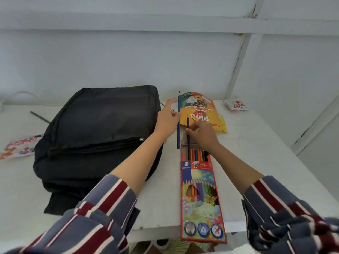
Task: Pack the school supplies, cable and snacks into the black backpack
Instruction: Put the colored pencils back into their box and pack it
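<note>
Striped sleeves at 7 and 5 o'clock of the frame, both forearms bare and reaching toward 12.

Coloured-pencil box (pixel 201 198) lies flat at 5 o'clock on the white table (pixel 256 153). Its near end hangs over the table edge and its far end is open, with pencil ends sticking out.

Black backpack (pixel 99 136) lies flat at 9 o'clock of the box, close beside it. The zipper pull shows near its right side; cannot tell if the zip is open.

Right hand (pixel 201 134), just past the box's open end, pinches a dark purple pencil (pixel 188 142) with thumb and fingertips. The pencil's near end sits in the box mouth, tip toward 12.

Left hand (pixel 167 121), at 10 o'clock of the right hand, has its thumb and fingers gripping a blue pencil (pixel 178 129). The pencil is held lengthwise, tip toward 12, outside the box along its left side.

Orange biscuit pack (pixel 200 109) lies at 12 o'clock of the right hand, with a yellow wrapper (pixel 222 123) touching its right edge.

Small white-red snack packet (pixel 235 105) lies at 2 o'clock, well apart. Another printed packet (pixel 18 147) lies at 9 o'clock, just beside the backpack. A thin dark stick (pixel 39 117) lies past it at 10. A white panelled wall is behind.
</note>
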